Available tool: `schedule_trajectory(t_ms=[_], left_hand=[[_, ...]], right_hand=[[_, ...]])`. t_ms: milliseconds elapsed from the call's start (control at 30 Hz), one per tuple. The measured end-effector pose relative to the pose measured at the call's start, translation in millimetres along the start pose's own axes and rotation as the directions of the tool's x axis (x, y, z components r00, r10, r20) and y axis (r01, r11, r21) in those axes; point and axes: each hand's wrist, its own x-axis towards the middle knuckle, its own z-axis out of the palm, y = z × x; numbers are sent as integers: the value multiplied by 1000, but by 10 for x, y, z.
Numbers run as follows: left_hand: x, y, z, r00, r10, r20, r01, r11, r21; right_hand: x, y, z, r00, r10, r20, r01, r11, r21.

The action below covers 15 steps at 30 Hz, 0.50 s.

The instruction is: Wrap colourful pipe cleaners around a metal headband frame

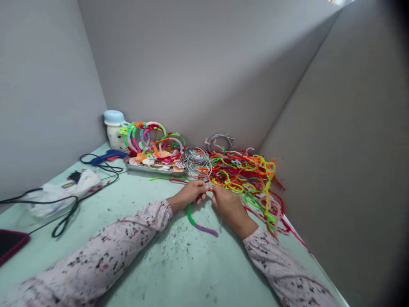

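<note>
Above the middle of the pale green table [179, 264], my left hand [191, 194] and my right hand [226, 204] meet almost fingertip to fingertip. Both pinch a short orange piece [210, 190] that shows between them. From under my left hand hangs a curved fuzzy strip [204, 229], green at the top and purple at its free end. Just beyond my hands lie loops of thin grey wire [198, 160]. A large tangle of coloured pipe cleaners [249, 170] spreads behind and to the right of my right hand.
A metal tray [156, 171] holds shells and colourful fuzzy rings. Behind it stands a white cup with a blue lid [114, 128]. Further left are a blue glue gun [110, 156], black cables, a white plastic bag [67, 192] and a dark red-edged device [12, 245]. Grey walls enclose the table.
</note>
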Motion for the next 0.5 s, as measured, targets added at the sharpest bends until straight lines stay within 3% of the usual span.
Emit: schedule_trajectory(t_ms=[333, 500], left_hand=[[-4, -15, 1, 1000, 10, 7, -10, 1000, 1], [-13, 1, -13, 1000, 12, 6, -12, 1000, 11]], right_hand=[[-31, 32, 64, 993, 114, 33, -119, 937, 330], [-39, 44, 151, 971, 219, 92, -227, 740, 633]])
